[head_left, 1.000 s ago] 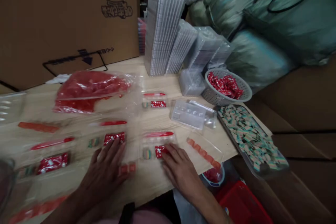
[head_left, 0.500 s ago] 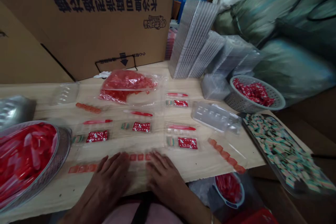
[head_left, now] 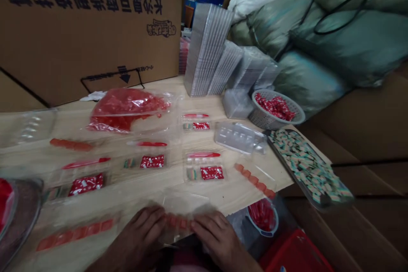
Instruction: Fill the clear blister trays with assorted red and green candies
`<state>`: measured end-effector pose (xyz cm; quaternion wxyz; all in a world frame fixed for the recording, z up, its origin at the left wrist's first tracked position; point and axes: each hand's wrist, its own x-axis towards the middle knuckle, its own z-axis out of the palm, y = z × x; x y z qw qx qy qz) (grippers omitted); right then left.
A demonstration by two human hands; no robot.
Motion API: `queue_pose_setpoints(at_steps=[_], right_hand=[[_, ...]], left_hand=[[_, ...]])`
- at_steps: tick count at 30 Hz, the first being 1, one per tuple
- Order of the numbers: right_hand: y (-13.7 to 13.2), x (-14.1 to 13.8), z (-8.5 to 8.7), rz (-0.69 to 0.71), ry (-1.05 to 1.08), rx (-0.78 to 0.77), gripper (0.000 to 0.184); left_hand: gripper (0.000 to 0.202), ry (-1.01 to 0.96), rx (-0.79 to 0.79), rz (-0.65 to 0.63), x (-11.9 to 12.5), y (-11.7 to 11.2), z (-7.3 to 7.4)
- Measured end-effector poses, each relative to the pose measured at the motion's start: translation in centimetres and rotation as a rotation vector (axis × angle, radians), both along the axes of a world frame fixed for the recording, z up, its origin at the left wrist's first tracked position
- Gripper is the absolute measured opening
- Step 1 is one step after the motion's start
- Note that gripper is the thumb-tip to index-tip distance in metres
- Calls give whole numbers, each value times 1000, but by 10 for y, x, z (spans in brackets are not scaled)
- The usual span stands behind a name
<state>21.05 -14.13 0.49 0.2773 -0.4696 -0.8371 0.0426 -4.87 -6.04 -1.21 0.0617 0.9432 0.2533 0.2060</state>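
Observation:
My left hand [head_left: 140, 236] and my right hand [head_left: 216, 238] are at the near edge of the wooden table [head_left: 134, 197]. Both pinch the ends of a clear plastic tray [head_left: 185, 208] that carries a row of red squares [head_left: 178, 222]. Their fingers are curled round the tray's edges. Just beyond lie other filled clear trays, each with a red pen and a red packet [head_left: 204, 165], [head_left: 149, 157], [head_left: 83, 178]. One more strip of red squares [head_left: 76, 233] lies to the left of my left hand.
A bag of red pieces [head_left: 124, 108], stacks of clear trays [head_left: 207, 51], a grey basket of red packets [head_left: 277, 108], a tray of striped erasers [head_left: 306, 165] and a bowl of red items [head_left: 19, 216] surround the work area. A big cardboard box [head_left: 79, 29] stands behind.
Both hands drew back toward the near table edge and closed on the tray with the red squares, which was lying flat before. The camera view shifted.

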Motion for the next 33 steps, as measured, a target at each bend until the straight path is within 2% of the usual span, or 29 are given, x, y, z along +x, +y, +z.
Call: queue_pose_setpoints(at_steps=[4, 7, 9, 13, 15, 17, 20, 22, 24, 27, 30, 33], right_hand=[[3, 22, 9, -120, 184, -49, 26], [10, 39, 18, -153, 330, -146, 25], [15, 47, 22, -146, 379, -215, 25], [19, 54, 28, -118, 454, -281, 24], [23, 57, 30, -143, 521, -252, 24], [32, 63, 31, -225, 574, -218, 24], [62, 73, 27, -471, 609, -195, 33], [87, 78, 21, -617, 600, -186, 45], [109, 80, 14, -673, 503, -170, 49], [127, 77, 1, -706, 214, -124, 38], [130, 65, -12, -745, 22, -104, 36], [128, 53, -15, -749, -12, -85, 39]], left_hand=[[17, -110, 129, -13, 38, 5, 5], [19, -188, 210, -31, 59, 11, 9], [27, -189, 237, -34, 62, 14, 9], [34, -84, 244, -73, 50, 21, 9], [32, -68, 205, -70, 47, 28, 17], [30, -88, 146, -66, 55, 41, 31], [30, -152, -85, 10, 89, 72, 54], [32, -165, -263, 135, 115, 97, 59], [34, -99, -270, 243, 136, 119, 53], [33, 40, -153, 259, 147, 135, 31], [37, 79, -51, 223, 146, 130, 16], [47, 80, 71, 191, 148, 119, 14]])
